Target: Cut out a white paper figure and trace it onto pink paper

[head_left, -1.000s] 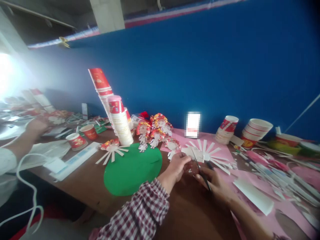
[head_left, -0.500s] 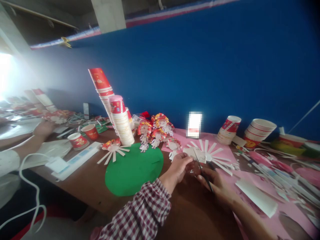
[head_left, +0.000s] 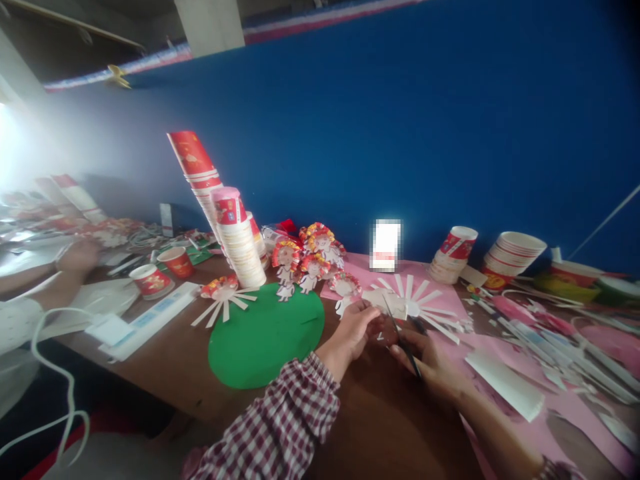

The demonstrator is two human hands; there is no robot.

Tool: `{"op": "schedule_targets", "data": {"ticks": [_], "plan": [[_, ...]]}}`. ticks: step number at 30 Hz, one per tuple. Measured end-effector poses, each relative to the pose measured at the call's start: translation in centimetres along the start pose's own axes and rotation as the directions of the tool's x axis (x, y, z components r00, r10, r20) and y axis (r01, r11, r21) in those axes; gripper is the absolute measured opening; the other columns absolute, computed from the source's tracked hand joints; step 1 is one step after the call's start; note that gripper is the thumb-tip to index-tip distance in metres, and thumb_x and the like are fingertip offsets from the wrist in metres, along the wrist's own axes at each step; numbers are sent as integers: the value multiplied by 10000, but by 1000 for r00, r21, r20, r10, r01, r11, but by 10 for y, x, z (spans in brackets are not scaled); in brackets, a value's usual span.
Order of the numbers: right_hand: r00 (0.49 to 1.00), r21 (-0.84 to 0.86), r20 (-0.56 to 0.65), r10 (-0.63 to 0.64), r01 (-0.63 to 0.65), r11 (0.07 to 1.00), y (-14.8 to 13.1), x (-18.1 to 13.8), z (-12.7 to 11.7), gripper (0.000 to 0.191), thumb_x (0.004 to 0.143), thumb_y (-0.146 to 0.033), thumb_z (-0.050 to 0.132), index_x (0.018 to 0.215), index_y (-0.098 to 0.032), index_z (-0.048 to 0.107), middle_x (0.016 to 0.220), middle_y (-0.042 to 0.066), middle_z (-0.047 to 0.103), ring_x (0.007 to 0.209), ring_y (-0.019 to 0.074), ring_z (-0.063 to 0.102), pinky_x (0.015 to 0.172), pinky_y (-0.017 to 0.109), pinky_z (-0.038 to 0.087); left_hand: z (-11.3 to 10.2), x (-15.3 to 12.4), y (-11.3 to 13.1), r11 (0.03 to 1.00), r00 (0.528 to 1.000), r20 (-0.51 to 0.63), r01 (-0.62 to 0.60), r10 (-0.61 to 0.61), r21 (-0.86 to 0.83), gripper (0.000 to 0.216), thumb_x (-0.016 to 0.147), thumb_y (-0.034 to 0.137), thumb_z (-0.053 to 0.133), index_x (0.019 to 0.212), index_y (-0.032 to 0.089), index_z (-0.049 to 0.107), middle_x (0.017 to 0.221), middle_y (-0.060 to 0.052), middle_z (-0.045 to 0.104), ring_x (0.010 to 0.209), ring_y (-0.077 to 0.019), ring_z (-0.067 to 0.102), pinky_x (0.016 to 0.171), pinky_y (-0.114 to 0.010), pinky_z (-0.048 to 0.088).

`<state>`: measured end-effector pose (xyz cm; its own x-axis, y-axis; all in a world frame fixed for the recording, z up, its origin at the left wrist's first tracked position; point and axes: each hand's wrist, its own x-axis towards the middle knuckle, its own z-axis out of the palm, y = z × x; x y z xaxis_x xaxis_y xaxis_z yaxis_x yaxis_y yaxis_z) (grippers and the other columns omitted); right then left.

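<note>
My left hand (head_left: 353,331) pinches a small white paper cut-out (head_left: 383,301) just above the brown table (head_left: 380,413). My right hand (head_left: 429,363) grips dark scissors (head_left: 400,333), whose blades point up at the paper piece. Behind both hands lies a white cup base cut into radiating strips (head_left: 417,308) on a pink sheet (head_left: 450,303). A green paper circle (head_left: 265,337) lies to the left of my left hand. My left sleeve is red and white check.
Tall stacks of red and white paper cups (head_left: 235,233) stand behind the green circle, beside several small paper dolls (head_left: 307,257). More cups (head_left: 457,250) and stacked bowls (head_left: 517,252) sit at the back right. Paper strips litter the right. Another person's arm (head_left: 50,280) works at the left.
My hands stay together on the paper and scissors, almost unmoved. The view has shifted slightly. The other person's hand at the left has moved a little.
</note>
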<state>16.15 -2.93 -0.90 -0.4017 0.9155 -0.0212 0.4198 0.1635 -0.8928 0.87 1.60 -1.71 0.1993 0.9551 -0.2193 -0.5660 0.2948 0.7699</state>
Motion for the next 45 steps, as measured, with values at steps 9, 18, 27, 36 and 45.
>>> {"op": "schedule_targets", "data": {"ticks": [9,18,27,36,45], "plan": [[1000,-33,-3,27,-27,999,1,1,-1,339,815,-501,488,830,-168,550,627,-7,507,566,128,465,516,225,361,-2,2,3,1000,999,-24,-27,27,-12,144,612,142,671,664,136,536,602,-1,578,548,-78,549,519,-184,433],[999,-26,-2,42,-42,999,-7,0,-1,373,791,-540,492,820,-173,555,623,-4,538,558,136,489,518,236,369,-5,5,0,1000,999,-24,-22,21,-14,151,622,148,668,687,143,532,616,-2,591,546,-82,558,516,-184,437],[1000,103,-3,13,-13,995,7,2,-1,369,791,-531,540,839,-165,549,591,-22,499,513,107,465,481,212,355,-5,8,1,1000,999,-26,-26,26,18,166,626,160,689,662,145,528,627,4,592,573,-76,569,538,-172,460],[1000,164,-15,22,-19,986,9,1,-1,322,782,-480,585,822,-164,540,546,-40,484,491,94,456,468,196,337,-5,8,3,998,1000,-19,-3,4,63,156,640,146,671,669,138,518,641,-4,593,567,-76,568,526,-172,468],[1000,92,-28,13,-10,996,8,0,-2,322,782,-488,582,836,-171,561,569,-29,517,513,108,491,475,205,353,-3,7,4,995,1000,-18,6,-5,100,170,628,151,667,662,151,500,640,-4,599,546,-79,564,509,-180,467]]}}
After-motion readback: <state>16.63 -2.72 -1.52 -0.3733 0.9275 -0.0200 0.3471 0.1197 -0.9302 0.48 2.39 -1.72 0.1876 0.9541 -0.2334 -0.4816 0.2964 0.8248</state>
